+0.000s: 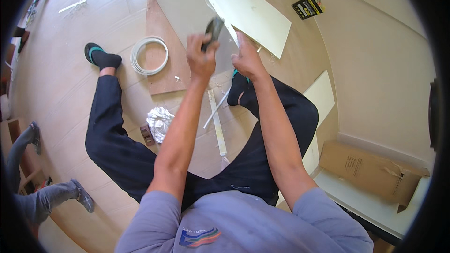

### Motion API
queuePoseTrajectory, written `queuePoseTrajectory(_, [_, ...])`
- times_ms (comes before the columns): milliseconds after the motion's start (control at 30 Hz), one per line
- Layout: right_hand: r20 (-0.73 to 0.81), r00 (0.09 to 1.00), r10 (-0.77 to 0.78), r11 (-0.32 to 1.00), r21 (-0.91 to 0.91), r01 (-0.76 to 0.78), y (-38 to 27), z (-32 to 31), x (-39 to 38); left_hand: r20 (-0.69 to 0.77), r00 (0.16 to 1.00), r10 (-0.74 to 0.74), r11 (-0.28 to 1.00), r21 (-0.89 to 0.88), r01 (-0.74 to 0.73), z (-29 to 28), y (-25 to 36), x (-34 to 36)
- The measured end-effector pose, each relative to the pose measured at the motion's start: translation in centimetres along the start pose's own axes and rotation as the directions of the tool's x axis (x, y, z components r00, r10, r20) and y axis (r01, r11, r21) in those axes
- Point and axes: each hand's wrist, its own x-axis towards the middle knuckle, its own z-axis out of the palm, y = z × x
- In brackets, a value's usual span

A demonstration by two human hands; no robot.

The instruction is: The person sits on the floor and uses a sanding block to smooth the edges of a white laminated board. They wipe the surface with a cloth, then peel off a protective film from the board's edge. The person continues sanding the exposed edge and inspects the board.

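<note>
My left hand (201,58) is closed around a dark hand tool (213,32), blurred by motion, whose exact kind I cannot make out. The tool is held up over the long edge of a large pale panel (180,7). Against the near end of that edge, my right hand (248,60) grips the panel, index finger pointing along it and thumb to the left. A second white board (260,16) lies just right of the edge. Below the hands, a narrow white strip (215,110) slants down beside my right foot.
A coil of white edging (150,56) lies on a brown board (161,82) at left. Crumpled foil (160,124) sits by my left leg. A black-and-yellow packet (308,7) lies near the right wall, a cardboard box (370,171) lower right. Another person's legs (56,199) show at lower left.
</note>
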Motion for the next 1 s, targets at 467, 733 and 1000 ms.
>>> queuePoseTrajectory(467, [-0.083,0.989,-0.126,0.992,0.02,0.128,3.2,0.4,0.6,0.066,0.996,-0.061,0.992,-0.104,0.068,0.8,0.5,-1.9])
queuePoseTrajectory(733, [0.046,0.999,0.014,0.999,0.041,-0.016,2.0,0.8,0.5,-0.086,0.989,0.123,0.991,-0.04,-0.127,4.1,0.9,5.6])
queuePoseTrajectory(1000, [0.154,0.988,0.033,0.964,0.255,-0.072,1.6,-0.9,0.6,0.084,0.992,-0.089,0.99,-0.105,0.097,0.0,-1.3,-2.0])
